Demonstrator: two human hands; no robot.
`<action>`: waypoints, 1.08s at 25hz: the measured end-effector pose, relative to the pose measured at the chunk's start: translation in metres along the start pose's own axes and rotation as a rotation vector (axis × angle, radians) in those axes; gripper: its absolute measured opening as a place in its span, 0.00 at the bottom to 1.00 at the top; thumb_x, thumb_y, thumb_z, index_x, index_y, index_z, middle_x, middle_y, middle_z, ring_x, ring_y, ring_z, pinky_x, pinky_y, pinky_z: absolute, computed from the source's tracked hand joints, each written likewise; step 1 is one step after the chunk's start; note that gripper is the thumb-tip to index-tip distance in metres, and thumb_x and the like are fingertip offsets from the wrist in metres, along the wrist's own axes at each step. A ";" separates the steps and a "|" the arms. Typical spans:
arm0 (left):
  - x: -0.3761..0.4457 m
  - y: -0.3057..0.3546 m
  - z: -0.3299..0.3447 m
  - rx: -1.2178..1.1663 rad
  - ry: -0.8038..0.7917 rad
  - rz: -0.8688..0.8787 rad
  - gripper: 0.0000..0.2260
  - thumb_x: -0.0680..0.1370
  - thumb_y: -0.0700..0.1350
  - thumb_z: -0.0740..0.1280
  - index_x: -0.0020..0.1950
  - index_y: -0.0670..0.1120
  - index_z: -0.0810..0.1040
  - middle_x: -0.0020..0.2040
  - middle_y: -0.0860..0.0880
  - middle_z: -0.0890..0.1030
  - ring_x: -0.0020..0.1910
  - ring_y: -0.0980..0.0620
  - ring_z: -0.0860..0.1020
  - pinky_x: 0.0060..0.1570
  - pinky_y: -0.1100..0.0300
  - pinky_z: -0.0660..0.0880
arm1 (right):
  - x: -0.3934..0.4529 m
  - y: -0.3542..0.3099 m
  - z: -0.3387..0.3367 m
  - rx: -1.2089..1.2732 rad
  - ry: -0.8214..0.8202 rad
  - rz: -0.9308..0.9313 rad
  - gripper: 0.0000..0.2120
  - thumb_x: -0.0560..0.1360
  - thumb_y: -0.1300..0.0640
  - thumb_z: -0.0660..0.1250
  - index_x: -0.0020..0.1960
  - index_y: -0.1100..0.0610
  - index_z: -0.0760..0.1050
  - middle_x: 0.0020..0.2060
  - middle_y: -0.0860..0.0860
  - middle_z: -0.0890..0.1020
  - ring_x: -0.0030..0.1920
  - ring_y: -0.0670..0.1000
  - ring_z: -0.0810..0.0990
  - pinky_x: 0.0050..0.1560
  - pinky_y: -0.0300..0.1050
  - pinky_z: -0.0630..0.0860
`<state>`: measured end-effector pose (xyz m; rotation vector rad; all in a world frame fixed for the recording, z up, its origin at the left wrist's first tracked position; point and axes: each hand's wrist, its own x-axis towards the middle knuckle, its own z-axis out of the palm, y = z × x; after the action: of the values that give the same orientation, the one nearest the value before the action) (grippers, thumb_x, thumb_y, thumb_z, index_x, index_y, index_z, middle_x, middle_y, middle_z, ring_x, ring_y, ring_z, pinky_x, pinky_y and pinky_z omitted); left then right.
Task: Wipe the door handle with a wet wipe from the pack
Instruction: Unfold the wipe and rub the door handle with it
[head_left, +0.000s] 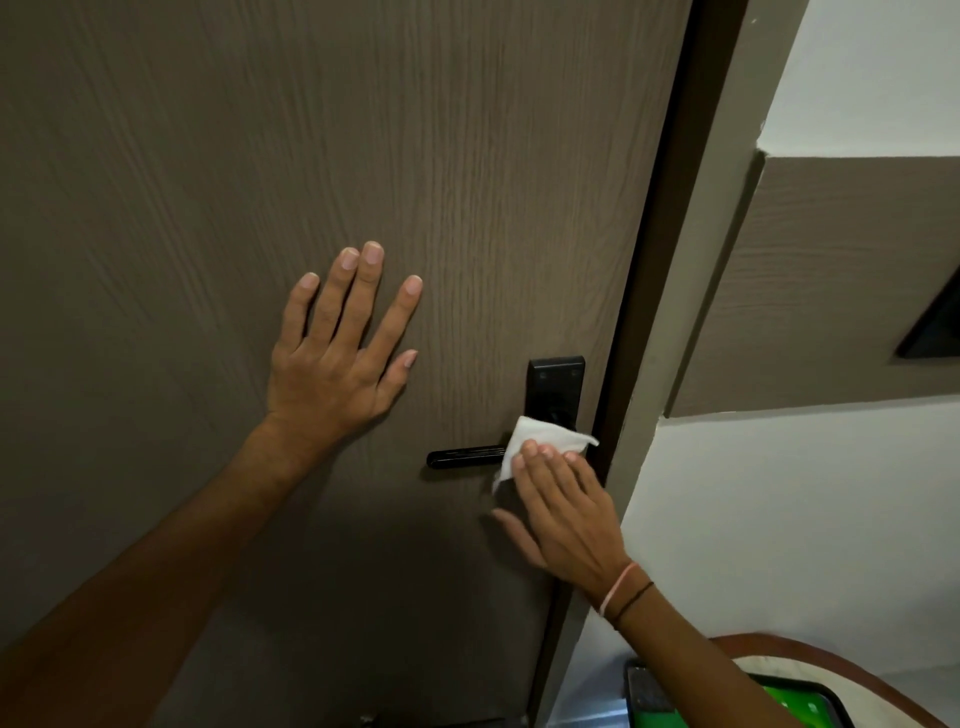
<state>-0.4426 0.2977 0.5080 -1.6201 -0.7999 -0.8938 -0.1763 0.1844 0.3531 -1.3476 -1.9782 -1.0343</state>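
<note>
A black lever door handle (462, 457) sticks out to the left from a black lock plate (555, 384) on a brown wood-grain door (311, 130). My right hand (561, 514) presses a white wet wipe (540, 439) against the handle's right end, where it meets the plate. That part of the handle is hidden under the wipe and my fingers. My left hand (340, 358) lies flat on the door, fingers spread, up and left of the handle. The pack of wipes is out of view.
The dark door frame (670, 208) runs along the door's right edge, with a white and brown wall (831, 291) beyond. At the bottom right, a round table edge (810, 649) carries a device with a green screen (779, 706).
</note>
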 end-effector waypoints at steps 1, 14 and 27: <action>0.000 0.000 0.001 0.001 0.008 0.001 0.32 0.84 0.58 0.57 0.85 0.47 0.57 0.86 0.40 0.45 0.85 0.42 0.46 0.84 0.45 0.45 | -0.002 0.006 -0.003 0.007 0.002 0.026 0.40 0.80 0.36 0.60 0.80 0.61 0.53 0.79 0.56 0.56 0.83 0.57 0.53 0.84 0.52 0.41; 0.001 0.001 0.000 -0.026 0.021 0.007 0.31 0.84 0.57 0.56 0.85 0.47 0.57 0.86 0.40 0.47 0.85 0.41 0.49 0.83 0.44 0.48 | 0.060 -0.012 -0.032 0.184 0.036 0.123 0.28 0.79 0.31 0.51 0.53 0.54 0.75 0.45 0.53 0.84 0.50 0.54 0.78 0.63 0.52 0.68; 0.002 0.000 -0.003 -0.058 0.008 0.008 0.32 0.84 0.58 0.58 0.85 0.47 0.55 0.85 0.39 0.50 0.85 0.42 0.47 0.83 0.45 0.47 | 0.071 -0.087 -0.004 0.051 -0.027 0.002 0.29 0.78 0.34 0.61 0.66 0.55 0.73 0.60 0.53 0.84 0.63 0.54 0.75 0.69 0.54 0.65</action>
<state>-0.4417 0.2947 0.5106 -1.6680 -0.7678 -0.9249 -0.2835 0.2006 0.3841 -1.3425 -2.0094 -0.9624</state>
